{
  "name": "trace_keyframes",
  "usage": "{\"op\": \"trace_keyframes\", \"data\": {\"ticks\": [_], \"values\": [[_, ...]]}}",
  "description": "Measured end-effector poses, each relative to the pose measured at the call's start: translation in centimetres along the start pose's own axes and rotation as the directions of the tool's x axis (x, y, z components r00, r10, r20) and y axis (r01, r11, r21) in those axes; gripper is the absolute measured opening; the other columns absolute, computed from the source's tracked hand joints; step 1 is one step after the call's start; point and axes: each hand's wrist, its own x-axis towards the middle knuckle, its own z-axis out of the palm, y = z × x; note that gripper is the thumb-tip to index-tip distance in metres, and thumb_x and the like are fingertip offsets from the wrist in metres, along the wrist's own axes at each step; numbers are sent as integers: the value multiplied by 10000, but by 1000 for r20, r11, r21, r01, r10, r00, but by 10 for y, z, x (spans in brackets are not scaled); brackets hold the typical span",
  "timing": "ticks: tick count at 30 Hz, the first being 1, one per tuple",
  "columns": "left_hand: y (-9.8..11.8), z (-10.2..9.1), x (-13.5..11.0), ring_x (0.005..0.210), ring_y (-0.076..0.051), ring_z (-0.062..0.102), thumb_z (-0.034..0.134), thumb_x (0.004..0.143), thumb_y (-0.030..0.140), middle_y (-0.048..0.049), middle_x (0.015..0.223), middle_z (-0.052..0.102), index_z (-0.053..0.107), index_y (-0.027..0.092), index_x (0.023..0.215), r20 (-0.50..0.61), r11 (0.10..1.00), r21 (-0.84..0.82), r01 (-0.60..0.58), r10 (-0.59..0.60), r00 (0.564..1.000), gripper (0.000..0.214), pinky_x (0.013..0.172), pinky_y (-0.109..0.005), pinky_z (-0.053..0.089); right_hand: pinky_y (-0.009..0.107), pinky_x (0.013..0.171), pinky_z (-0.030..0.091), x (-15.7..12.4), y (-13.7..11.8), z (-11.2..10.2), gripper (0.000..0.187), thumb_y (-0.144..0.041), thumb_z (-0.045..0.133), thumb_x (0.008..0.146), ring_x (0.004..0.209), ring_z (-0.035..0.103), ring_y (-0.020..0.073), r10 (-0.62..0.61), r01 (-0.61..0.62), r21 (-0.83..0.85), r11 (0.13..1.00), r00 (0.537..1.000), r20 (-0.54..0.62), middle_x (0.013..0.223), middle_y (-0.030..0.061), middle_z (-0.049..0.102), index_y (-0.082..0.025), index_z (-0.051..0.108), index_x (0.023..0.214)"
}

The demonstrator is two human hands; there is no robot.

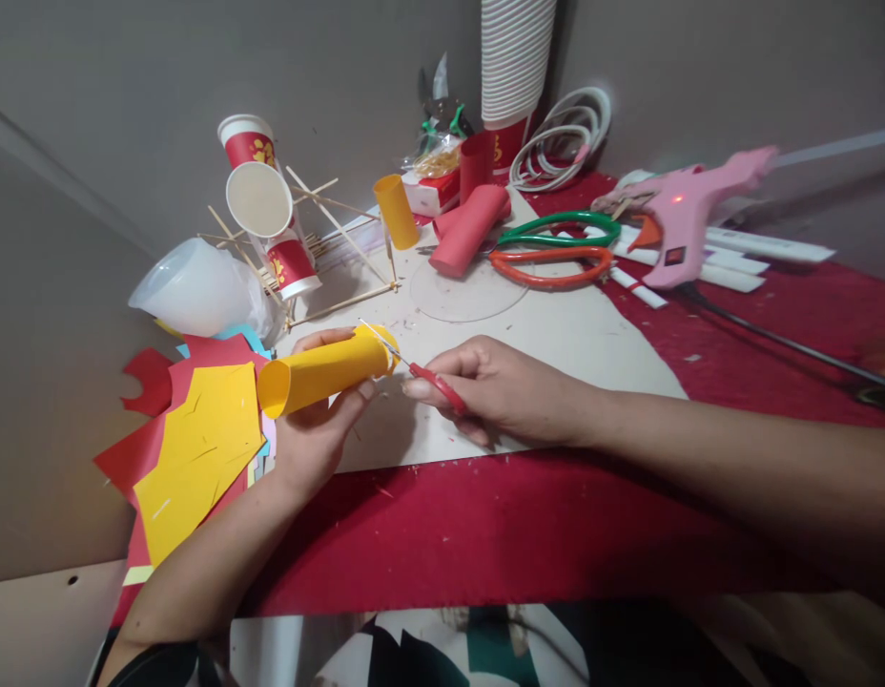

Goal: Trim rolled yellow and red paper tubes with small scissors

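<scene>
With fingers (355, 401) of the left hand (312, 441) wrapped round a yellow paper tube (328, 370), hold it nearly level just left of the frame's centre, its hollow end to the left. With the fingers of the right hand (500, 391) pinching the red handle of small scissors (446, 389), keep the blades across the tube's right end. Cannot tell, at this blur, whether to call them biting into paper or merely lying over it.

Judge the cutting as part-way: already rolled into a tube and worked at the rim, yet with a flared bit of yellow left beyond the blades. Note, around the upper middle, a shorter yellow tube (396, 212) standing and a red tube (471, 231) lying, both apparently formed already. See also yellow sheets (199, 444) at the lower left of the worktop (428, 534).
</scene>
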Motion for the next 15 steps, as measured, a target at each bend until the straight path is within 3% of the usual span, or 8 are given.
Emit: {"op": "trace_keyframes", "data": {"ticks": [15], "values": [[2,0,0,1041,-142,605,772,773,213,-23,1188,606,628,286,1159,29,995,-96,0,2,1000,418,912,-220,524,203,397,296,2,1,-3,553,-627,672,762,357,407,60,-79,67,135,989,994,82,406,-47,456,-189,428,530]]}}
